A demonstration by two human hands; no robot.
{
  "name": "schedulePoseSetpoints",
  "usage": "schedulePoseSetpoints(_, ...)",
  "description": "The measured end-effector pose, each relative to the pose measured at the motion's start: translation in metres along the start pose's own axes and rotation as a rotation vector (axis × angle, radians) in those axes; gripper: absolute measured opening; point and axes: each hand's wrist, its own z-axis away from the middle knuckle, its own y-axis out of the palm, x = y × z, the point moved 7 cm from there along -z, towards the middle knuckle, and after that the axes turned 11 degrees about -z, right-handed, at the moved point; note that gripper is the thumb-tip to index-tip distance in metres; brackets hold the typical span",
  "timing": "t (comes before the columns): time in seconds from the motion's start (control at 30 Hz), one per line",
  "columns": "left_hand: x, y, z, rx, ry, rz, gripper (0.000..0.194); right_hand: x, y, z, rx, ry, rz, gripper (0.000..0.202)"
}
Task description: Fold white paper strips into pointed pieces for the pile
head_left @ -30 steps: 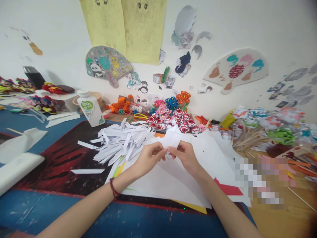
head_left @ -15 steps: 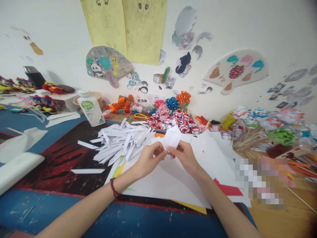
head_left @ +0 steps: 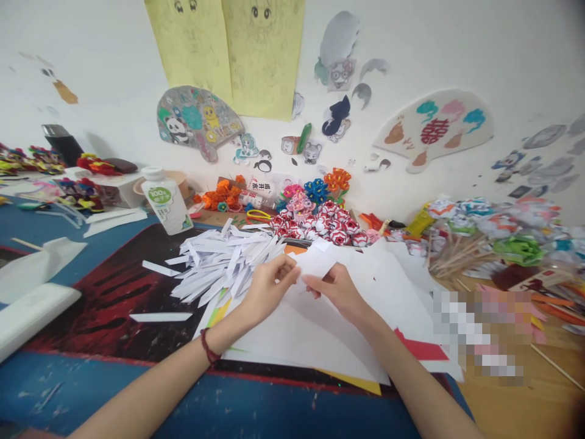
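Observation:
A small piece of white paper (head_left: 319, 258) is held up above white sheets (head_left: 329, 332) near the middle. My right hand (head_left: 336, 289) pinches its lower right part between thumb and fingers. At its left edge my left hand (head_left: 273, 285) has thumb and fingertips pressed together; the paper's edge there is partly hidden by the fingers. Left of my left hand lies a pile of folded white strips (head_left: 219, 259), with one strip (head_left: 161, 317) apart in front of it.
A white bottle (head_left: 167, 201) stands behind the pile. Red-and-white paper flowers (head_left: 331, 222) lie along the wall. Wooden sticks (head_left: 457, 259) and more flowers are at the right. A white case (head_left: 36, 317) sits at the left edge.
The small paper has turned and now tilts to the right, showing a wider face. My left hand has shifted slightly left, and the fingers of both hands have moved a little apart.

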Motion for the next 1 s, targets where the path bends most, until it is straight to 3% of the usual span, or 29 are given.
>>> schedulePoseSetpoints(0.13,-0.001,-0.004,-0.001,0.002,0.01,-0.038,0.024,-0.001,0.001,0.0,0.019,0.02,0.02,0.026)
schedulePoseSetpoints(0.4,-0.006,-0.006,-0.003,0.025,0.05,-0.281,0.025,0.013,-0.033,-0.007,-0.17,-0.09,-0.012,0.033)
schedulePoseSetpoints(0.6,0.001,-0.004,-0.006,0.034,0.045,-0.344,0.015,0.006,-0.038,-0.009,-0.212,-0.081,-0.011,0.034)
schedulePoseSetpoints(0.73,0.014,0.0,-0.008,0.086,0.066,-0.426,0.01,0.0,-0.039,-0.012,-0.16,-0.044,0.077,0.032)
schedulePoseSetpoints(0.83,0.025,0.003,-0.01,0.121,0.083,-0.551,0.006,-0.01,-0.038,-0.015,-0.022,0.021,0.288,0.026)
schedulePoseSetpoints(1.0,0.031,0.01,-0.008,0.167,0.167,-0.785,0.001,-0.02,-0.034,-0.017,0.043,-0.051,0.622,0.009)
